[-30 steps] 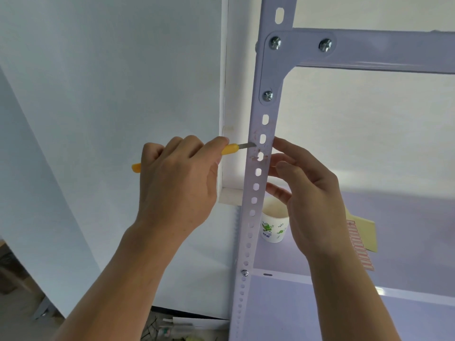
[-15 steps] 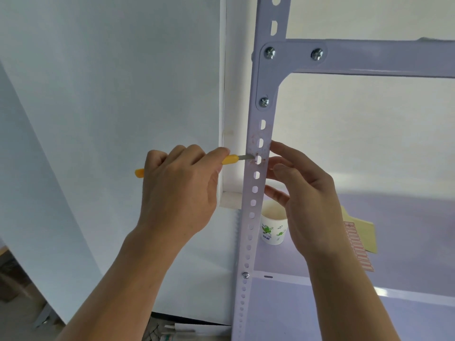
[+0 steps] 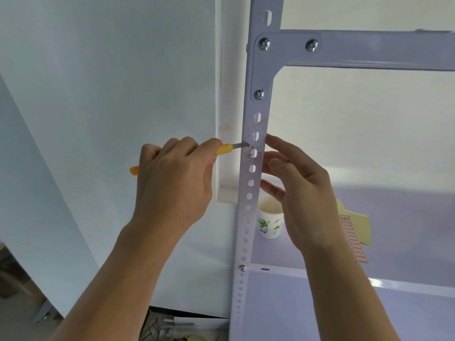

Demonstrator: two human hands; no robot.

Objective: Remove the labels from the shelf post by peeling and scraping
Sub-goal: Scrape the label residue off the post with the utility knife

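Knife (image 3: 225, 148) tip against shelf post (image 3: 243, 189)

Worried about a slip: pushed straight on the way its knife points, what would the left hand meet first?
The shelf post, at the label residue; the knife tip looks already on it. Just past it, likely the right hand.

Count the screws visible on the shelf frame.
4 screws: two atop the corner bracket, one at its lower end, one on the post by the lower shelf. More may be hidden.
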